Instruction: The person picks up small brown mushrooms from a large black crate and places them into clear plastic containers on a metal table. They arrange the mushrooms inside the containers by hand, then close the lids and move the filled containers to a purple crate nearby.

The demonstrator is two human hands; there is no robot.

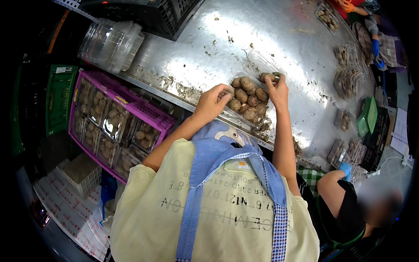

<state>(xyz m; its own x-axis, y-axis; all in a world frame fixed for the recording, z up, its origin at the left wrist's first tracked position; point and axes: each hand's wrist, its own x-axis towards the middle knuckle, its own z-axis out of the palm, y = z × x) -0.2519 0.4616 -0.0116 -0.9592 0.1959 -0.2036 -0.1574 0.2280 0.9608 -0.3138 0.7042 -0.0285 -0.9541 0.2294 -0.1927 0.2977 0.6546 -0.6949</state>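
Observation:
Brown, roundish taros (247,97) fill a clear plastic clamshell box (239,118) on the metal table in front of me. Its transparent lid (258,61) lies folded back on the far side. My left hand (212,102) is at the box's left wall, thumb and fingers curled around the edge. Above the far right part of the box, my right hand (277,89) grips a single taro (266,77) between thumb and fingers. The left fingertips are partly hidden against the clear plastic.
A purple crate (98,159) with several filled boxes stands at my left. Stacked clear boxes (111,45) and a black crate (168,19) are at the far left. Dirt dots the metal table (196,54). Co-workers and more filled boxes (347,81) line the right side.

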